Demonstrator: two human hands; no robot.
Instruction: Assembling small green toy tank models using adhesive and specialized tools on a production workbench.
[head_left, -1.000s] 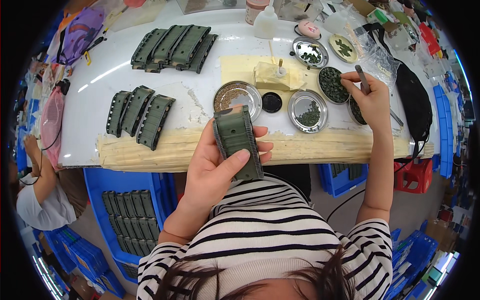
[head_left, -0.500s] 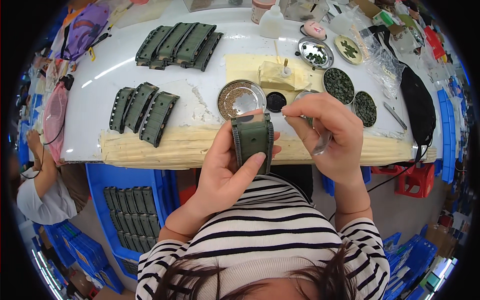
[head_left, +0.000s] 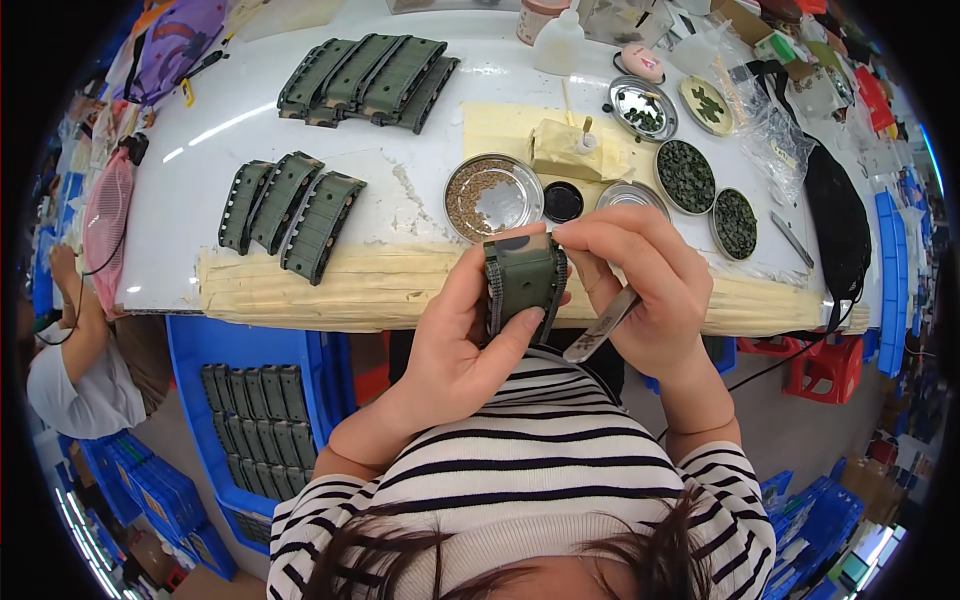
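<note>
In my left hand (head_left: 450, 345) is a curved dark green camouflage part (head_left: 525, 282) with toothed side edges, my thumb pressed on its lower face. My right hand (head_left: 655, 280) has thumb and forefinger at that part's upper right corner. Metal tweezers (head_left: 603, 325) are tucked under its other fingers, pointing down toward me. Whether a tiny piece is between the right fingertips is hidden. Beyond my hands stand a steel dish of small brown pieces (head_left: 468, 195), a round black lid (head_left: 562, 202) and a shallow metal dish (head_left: 632, 196), partly behind my right hand.
Similar green parts lie in a front group (head_left: 320, 225) and a stacked group (head_left: 375, 75). Dishes of dark green pieces (head_left: 686, 175) stand right, near another pair of tweezers (head_left: 792, 240). A wrapped block (head_left: 575, 148) and white bottle (head_left: 557, 45) stand behind. A blue crate (head_left: 190, 400) holds more parts.
My right hand has come left and down to the green part, its fingertips now at the corner. The tweezers have swung so more of them shows. The part has shifted slightly right.
</note>
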